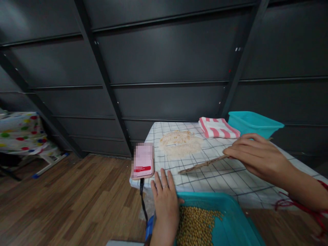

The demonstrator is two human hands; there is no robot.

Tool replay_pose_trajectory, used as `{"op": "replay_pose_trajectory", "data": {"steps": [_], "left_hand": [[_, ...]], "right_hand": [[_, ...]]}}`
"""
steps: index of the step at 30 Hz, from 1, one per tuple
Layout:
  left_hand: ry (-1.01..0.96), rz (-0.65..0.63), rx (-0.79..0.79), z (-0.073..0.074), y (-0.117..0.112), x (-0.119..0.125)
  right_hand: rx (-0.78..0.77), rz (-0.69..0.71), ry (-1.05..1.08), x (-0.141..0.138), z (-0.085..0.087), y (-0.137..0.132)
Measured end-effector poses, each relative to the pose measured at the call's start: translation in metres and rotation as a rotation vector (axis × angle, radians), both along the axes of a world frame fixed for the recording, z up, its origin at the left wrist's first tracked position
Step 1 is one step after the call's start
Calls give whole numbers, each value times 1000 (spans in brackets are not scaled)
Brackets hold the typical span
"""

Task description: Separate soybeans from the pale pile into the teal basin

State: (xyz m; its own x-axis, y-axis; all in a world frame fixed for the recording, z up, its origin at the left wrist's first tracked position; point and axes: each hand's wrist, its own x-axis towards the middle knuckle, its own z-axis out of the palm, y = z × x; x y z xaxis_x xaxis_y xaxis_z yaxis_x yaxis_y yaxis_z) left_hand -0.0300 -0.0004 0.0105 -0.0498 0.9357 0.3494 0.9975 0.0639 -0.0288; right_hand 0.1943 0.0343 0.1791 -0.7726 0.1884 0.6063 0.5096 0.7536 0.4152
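My right hand [256,157] is closed around one end of a thin, rough brown stick [201,166]. The stick points left, its free end low over the checked tablecloth. Flat and with fingers stretched, my left hand [165,198] lies at the front edge of the table, its thumb by the rim of a teal tray [205,196]. Small yellow-brown beans [196,227] fill the left part of that tray. Beyond my left fingertips, a pale powdery heap [181,145] with yellowish bits is spread on the cloth.
A phone [142,162] with a black strap lies at the table's left corner. At the back right are a folded pink-striped towel [217,128] and a second teal container [255,123]. Dark panelled wall [164,58] stands behind; a dotted-cloth table [20,133] is far left.
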Motion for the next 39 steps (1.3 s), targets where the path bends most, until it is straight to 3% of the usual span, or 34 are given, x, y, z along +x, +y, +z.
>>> {"op": "replay_pose_trajectory", "data": {"steps": [7,16,23,33,39], "left_hand": [[15,-10,1,5,-1,0],[20,14,8,-3,3,1],[46,17,54,0,0,2],[102,20,89,6,-3,2],[117,42,64,5,-2,3]], "right_hand": [[35,-79,-128,-20,-20,-7],[123,-119,-166,-26,-19,-15],[232,-38,-113,-21,-32,20],[158,-212,8,1,-8,78],[141,-207,176,-7,-31,113]]}}
